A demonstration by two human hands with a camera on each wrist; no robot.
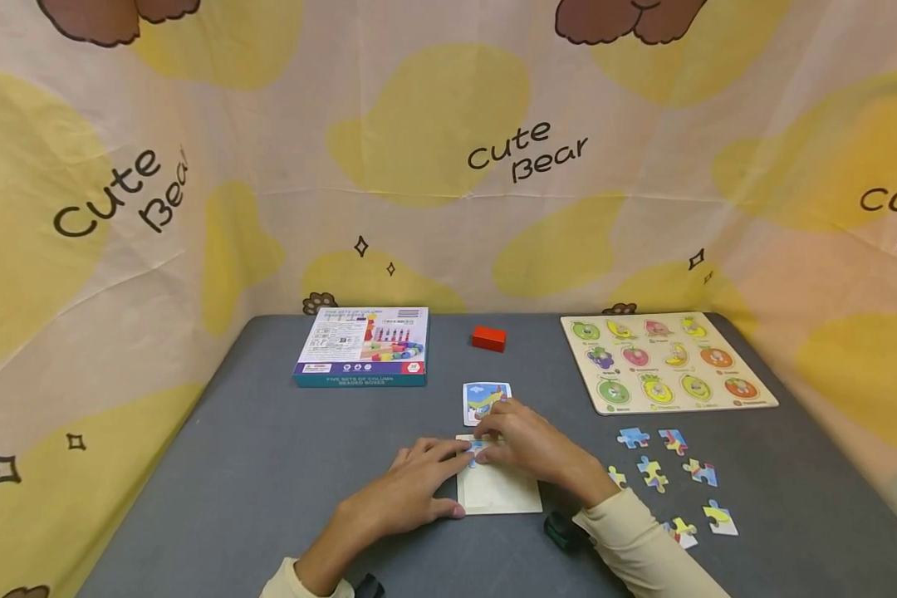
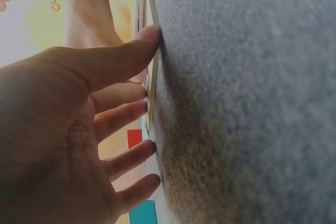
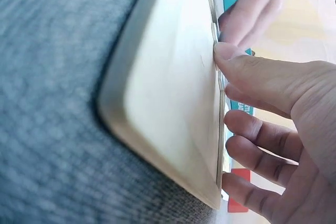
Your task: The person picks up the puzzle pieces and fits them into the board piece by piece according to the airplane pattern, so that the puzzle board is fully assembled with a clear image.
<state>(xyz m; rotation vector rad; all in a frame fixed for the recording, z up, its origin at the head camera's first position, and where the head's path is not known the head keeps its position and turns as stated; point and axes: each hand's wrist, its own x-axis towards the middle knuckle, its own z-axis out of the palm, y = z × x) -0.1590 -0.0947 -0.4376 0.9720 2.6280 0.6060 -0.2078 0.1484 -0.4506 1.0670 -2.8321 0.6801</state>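
Note:
A pale wooden puzzle tray [image 1: 501,492] lies flat in front of me, and a small blue puzzle piece [image 1: 477,446] sits at its far left corner. My right hand [image 1: 531,447] pinches this piece with thumb and index finger; its other fingertips rest along the tray's far edge. My left hand [image 1: 413,490] has its thumb against the tray's left side, and its index fingertip touches near the piece. The left fingers [image 2: 123,163] look straight and spread in the left wrist view. Just beyond the tray lies a picture card [image 1: 484,399], partly covered by the right hand.
Several loose puzzle pieces [image 1: 652,473] are scattered to the right, some partly behind the right sleeve. A fruit puzzle board [image 1: 669,363] lies at the back right. A red block [image 1: 488,338] stands at the back middle, and a boxed bead set [image 1: 362,347] at the back left.

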